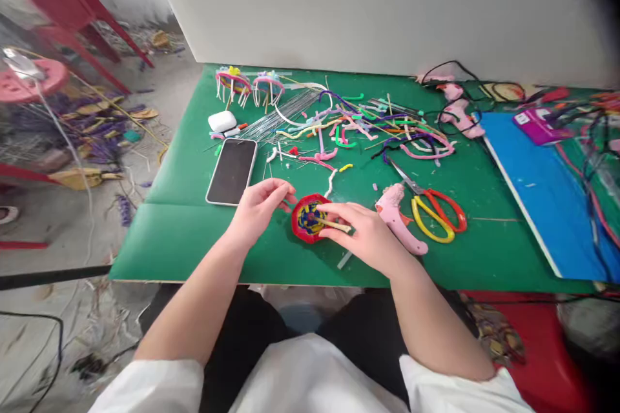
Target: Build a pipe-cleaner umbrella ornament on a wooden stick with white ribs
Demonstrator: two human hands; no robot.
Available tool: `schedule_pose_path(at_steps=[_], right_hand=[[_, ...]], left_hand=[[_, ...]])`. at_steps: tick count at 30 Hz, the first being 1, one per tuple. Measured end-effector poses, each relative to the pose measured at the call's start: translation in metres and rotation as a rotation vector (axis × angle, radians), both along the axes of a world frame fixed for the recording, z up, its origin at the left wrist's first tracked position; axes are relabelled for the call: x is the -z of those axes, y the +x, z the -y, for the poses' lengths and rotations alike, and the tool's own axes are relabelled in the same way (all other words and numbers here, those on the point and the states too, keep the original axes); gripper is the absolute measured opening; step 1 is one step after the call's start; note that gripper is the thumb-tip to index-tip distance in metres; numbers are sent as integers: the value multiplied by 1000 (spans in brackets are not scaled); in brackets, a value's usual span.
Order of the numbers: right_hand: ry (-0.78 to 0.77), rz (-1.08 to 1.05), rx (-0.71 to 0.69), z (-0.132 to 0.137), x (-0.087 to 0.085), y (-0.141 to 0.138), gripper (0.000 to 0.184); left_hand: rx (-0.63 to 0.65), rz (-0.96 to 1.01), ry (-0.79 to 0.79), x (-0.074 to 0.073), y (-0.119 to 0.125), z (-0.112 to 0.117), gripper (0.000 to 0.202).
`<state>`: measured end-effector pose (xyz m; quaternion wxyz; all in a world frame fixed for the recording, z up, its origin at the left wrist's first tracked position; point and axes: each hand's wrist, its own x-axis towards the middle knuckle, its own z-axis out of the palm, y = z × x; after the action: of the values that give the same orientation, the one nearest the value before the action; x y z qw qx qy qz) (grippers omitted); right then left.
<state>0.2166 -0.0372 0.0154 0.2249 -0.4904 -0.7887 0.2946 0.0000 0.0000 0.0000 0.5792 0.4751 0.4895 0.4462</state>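
My right hand (363,229) is closed on a small pipe-cleaner umbrella (299,227). The umbrella has a red rim and a blue and yellow inside that faces up, with a pale stick rising from its middle between my thumb and fingers. Just left of the rim, my left hand (261,206) is pinched together, apart from the umbrella. Whatever may be in that pinch is too small to make out. A pink glue gun (400,219) lies beside my right hand, and scissors (438,213) with red and yellow handles are right of it. Beyond my left hand rests a phone (232,171).
Two pipe-cleaner umbrellas (232,84) stand at the back left, near a white case (222,121). Loose pipe cleaners (349,126) and thin wires (285,113) cover the back middle. At the right are a blue board (527,193), a purple packet (540,127) and tangled cables.
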Motion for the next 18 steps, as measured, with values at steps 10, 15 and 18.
schedule_pose_path(at_steps=[10, 15, 18], right_hand=[[-204, 94, -131, -1, -14, 40, 82], [-58, -212, 10, 9, -31, 69, 64], [227, -466, 264, 25, -42, 52, 28]], left_hand=[[-7, -39, 39, 3, 1, 3, 27], [19, -147, 219, -11, 4, 18, 22], [24, -315, 616, -25, 13, 34, 12]])
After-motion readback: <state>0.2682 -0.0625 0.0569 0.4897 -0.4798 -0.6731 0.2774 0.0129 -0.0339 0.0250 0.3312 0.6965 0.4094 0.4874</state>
